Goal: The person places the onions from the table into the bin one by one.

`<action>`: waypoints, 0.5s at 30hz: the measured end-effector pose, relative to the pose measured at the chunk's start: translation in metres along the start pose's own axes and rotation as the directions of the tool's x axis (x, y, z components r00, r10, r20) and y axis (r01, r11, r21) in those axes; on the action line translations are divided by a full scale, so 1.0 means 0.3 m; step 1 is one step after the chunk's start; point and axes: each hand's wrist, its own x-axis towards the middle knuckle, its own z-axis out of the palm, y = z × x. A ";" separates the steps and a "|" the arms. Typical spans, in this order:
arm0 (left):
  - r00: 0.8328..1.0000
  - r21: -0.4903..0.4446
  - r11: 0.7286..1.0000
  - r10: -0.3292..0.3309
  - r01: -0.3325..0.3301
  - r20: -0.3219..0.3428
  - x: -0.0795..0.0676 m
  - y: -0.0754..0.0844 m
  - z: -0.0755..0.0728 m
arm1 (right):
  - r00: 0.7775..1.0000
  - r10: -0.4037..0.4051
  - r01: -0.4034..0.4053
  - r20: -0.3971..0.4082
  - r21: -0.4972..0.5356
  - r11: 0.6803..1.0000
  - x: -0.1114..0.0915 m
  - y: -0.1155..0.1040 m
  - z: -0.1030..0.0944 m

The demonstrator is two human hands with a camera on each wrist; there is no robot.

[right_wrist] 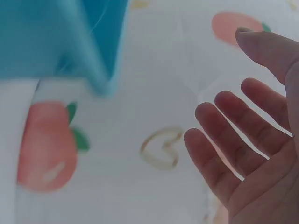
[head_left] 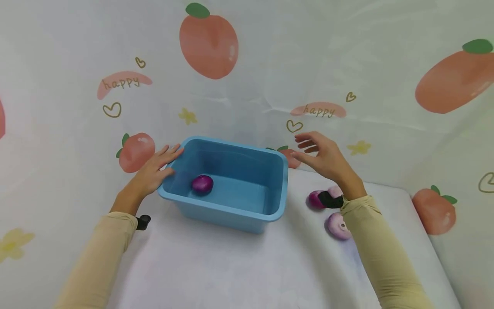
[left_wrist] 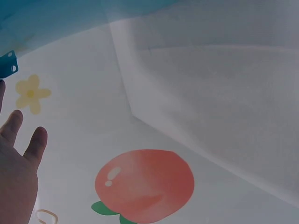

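A blue plastic bin stands in the middle of the head view, a purple onion lying on its floor toward the left. My left hand rests at the bin's left rim, fingers spread and fairly straight. In the air beyond the bin's right end is my right hand; the right wrist view shows its empty palm and parted fingers. Below the right forearm, a second purple onion and a pale, pinkish-purple round piece lie on the table, each partly hidden by the wrist strap or sleeve.
Another pale pink piece shows behind the right wrist. The table has a white cover. A white backdrop with printed fruit, hearts and flowers rises close behind the bin and along the sides. Black straps sit on both wrists.
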 end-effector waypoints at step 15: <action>1.000 -0.001 1.000 0.011 -0.011 0.000 -0.005 -0.001 0.001 | 0.955 0.296 -0.296 -0.021 -0.046 0.954 -0.293 0.282 0.038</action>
